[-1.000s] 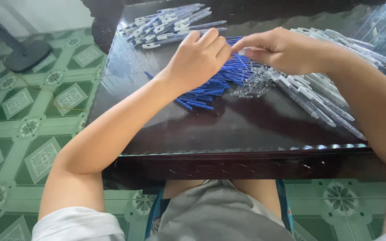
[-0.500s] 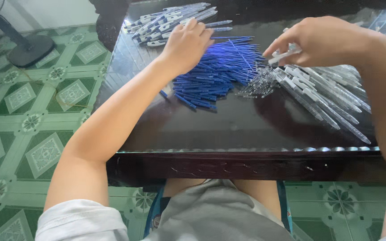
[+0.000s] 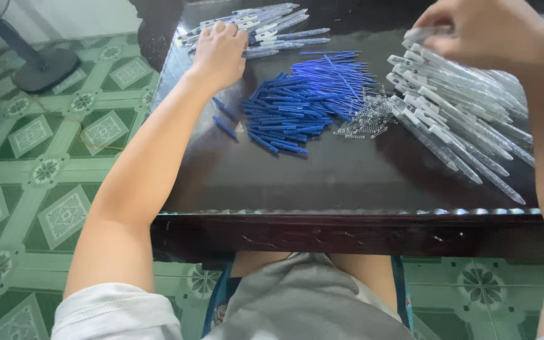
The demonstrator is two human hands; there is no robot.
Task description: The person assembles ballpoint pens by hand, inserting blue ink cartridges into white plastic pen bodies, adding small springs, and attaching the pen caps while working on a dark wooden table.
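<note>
Heaps of pen parts cover the dark glossy wooden table (image 3: 347,182). Left hand (image 3: 220,53) rests curled on the far pile of assembled clear pens (image 3: 272,28). Right hand (image 3: 483,31) pinches one clear plastic pen barrel (image 3: 424,33) above the heap of clear barrels (image 3: 461,119). Blue ink refills (image 3: 303,107) and small metal springs (image 3: 363,119) lie between.

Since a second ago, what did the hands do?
The left hand moved away from the blue refills to the far pile of finished pens. The right hand moved right and now pinches a clear pen barrel above the barrel pile. The springs and the table stayed put.
</note>
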